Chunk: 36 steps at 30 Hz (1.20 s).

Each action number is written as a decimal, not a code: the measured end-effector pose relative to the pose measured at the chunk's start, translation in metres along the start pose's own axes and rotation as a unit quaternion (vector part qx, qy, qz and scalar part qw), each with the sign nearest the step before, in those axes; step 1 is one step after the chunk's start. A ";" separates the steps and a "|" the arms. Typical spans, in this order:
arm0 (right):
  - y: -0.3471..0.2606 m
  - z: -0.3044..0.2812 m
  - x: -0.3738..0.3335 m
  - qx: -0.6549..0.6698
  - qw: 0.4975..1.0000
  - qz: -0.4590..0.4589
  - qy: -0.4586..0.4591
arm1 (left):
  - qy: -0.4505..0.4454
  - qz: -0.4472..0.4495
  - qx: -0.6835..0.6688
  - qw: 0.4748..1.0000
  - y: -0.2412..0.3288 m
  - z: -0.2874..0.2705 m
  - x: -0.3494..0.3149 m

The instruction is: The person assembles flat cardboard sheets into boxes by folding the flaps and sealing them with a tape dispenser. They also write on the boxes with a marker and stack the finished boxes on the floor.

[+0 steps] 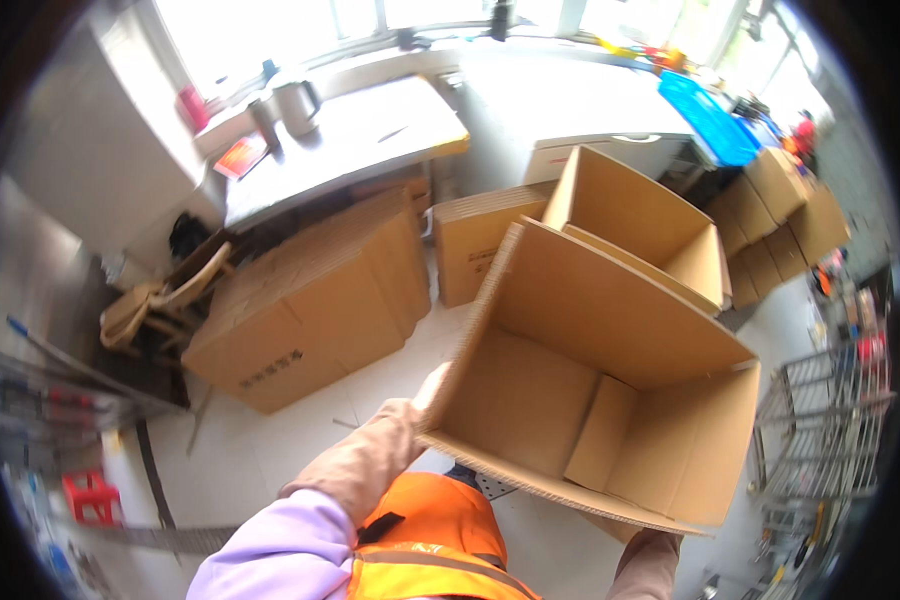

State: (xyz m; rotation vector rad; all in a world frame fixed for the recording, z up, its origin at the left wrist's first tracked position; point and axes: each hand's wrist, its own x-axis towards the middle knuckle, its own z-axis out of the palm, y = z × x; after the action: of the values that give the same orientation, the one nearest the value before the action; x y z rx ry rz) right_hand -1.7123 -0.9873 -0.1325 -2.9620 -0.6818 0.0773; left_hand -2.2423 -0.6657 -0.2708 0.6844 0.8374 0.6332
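Both hands, left hand (425, 395) and right hand (638, 540), clamp fingers on an open corrugated cardboard box (610, 390) over white tiled floor (290, 440), flat cartons (315, 300) stacked nearby.

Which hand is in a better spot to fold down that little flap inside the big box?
Probably the right hand. It sits under the near right corner of the box, close to the small flap. The left hand is out on the far left edge, holding that side up.
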 end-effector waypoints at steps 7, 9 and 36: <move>0.048 -0.005 0.044 -0.046 0.998 0.034 0.022 | 0.222 -0.095 0.000 0.970 0.018 -0.043 -0.068; 0.042 -0.023 0.060 -0.053 0.997 0.030 0.057 | 0.337 -0.071 -0.048 0.938 0.037 -0.097 -0.098; -0.951 0.254 -0.447 0.165 0.599 -0.783 -0.025 | 0.622 -0.020 -0.315 0.716 0.123 -0.479 -0.083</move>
State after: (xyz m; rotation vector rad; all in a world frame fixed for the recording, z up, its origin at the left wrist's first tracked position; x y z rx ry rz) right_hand -2.5442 -0.3103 -0.2690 -1.1120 -2.4901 0.1023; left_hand -2.7079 -0.5133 -0.3752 -0.5412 1.7303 1.2856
